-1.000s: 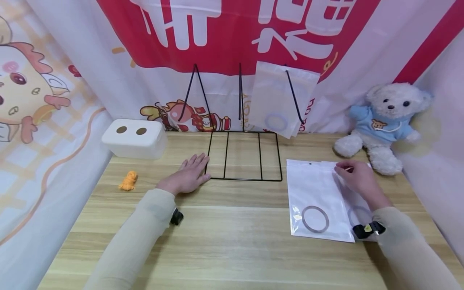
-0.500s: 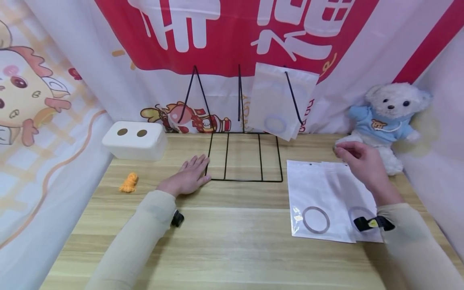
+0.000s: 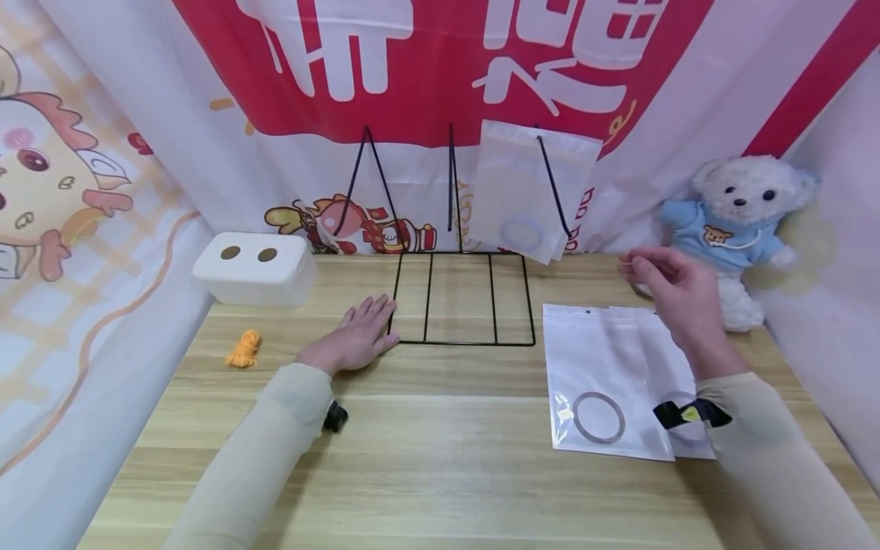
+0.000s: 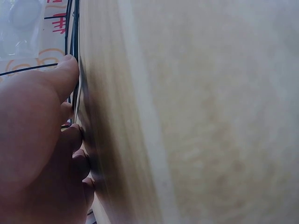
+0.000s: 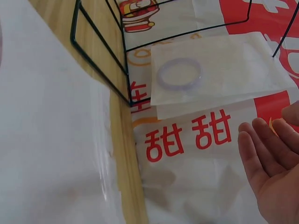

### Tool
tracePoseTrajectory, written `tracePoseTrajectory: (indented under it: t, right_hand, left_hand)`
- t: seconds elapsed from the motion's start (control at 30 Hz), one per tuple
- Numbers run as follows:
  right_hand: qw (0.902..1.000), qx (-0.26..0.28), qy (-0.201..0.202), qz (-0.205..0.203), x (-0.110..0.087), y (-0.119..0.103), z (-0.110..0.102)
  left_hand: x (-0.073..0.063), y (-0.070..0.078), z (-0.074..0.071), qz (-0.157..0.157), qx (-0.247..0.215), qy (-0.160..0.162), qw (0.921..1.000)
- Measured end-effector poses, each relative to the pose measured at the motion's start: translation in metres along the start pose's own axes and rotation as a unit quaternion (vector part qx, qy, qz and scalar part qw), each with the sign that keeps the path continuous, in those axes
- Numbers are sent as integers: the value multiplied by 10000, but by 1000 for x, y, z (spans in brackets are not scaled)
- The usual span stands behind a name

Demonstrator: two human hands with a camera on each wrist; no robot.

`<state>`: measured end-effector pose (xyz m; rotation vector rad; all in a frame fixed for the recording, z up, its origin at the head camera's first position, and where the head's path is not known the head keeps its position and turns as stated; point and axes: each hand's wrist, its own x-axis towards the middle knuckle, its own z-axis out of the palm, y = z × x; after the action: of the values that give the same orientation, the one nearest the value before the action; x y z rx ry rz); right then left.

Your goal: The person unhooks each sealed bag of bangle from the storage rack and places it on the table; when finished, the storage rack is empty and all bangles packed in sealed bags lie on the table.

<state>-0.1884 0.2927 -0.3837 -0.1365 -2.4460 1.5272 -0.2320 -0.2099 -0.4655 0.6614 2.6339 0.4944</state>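
Observation:
My left hand point(image 3: 354, 336) lies flat on the table, its fingers and thumb at the left front of a black wire display rack point(image 3: 464, 344). My right hand point(image 3: 687, 305) is raised over the back edge of two overlapping white zip pouches point(image 3: 608, 351) on the table. Its fingers bend loosely, and nothing shows between them in the right wrist view. Each pouch has a ring-shaped bangle point(image 3: 599, 418) inside. More white pouches point(image 3: 512, 179) hang from the rack's right hook, a pale lilac ring point(image 5: 180, 73) showing through the front one.
A white teddy bear in a blue hoodie point(image 3: 718, 229) sits at the back right, just behind my right hand. At the left stand a white box with two round holes point(image 3: 257, 271) and a small orange cord bundle point(image 3: 244, 349). A printed curtain point(image 3: 412, 99) hangs behind.
My right hand has lifted from the pouches' top edge toward the back, and its fingers have spread apart. My left hand stays on the rack's edge.

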Motion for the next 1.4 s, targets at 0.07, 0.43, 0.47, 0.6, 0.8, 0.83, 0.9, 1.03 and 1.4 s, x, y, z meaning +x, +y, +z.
tracePoseTrajectory:
  t: [0.07,0.43,0.47,0.6,0.8,0.83,0.9,1.03,1.4]
  right_hand:
    - [9999,148,40,-36,2,-4,3]
    - [9971,654,129,-378,22,-35,15]
    - [9973,637,137,-348,24,-38,16]
    - [9975,675,172,-96,31,-48,19]
    - [9946,965,377,-68,43,-61,25]
    - [9945,961,401,-73,45,-63,26]
    - [9948,933,402,16,50,-67,26]
    - [9952,881,380,199,58,-75,27]
    - [9921,1155,479,31,74,-81,37]
  left_hand:
    - [0,-1,0,15,-36,-5,10000]
    - [0,-2,1,56,-193,-7,9998]
    - [1,-3,2,38,-172,-2,9998]
    - [6,-14,8,37,-137,30,9999]
    - [9,-17,10,-1,-113,20,9999]
    - [9,-15,9,-17,-115,12,9999]
    - [6,-10,6,-16,-92,-15,10000]
    - [0,0,0,-45,-8,-64,10000]
    - [0,2,1,-114,268,-26,9996]
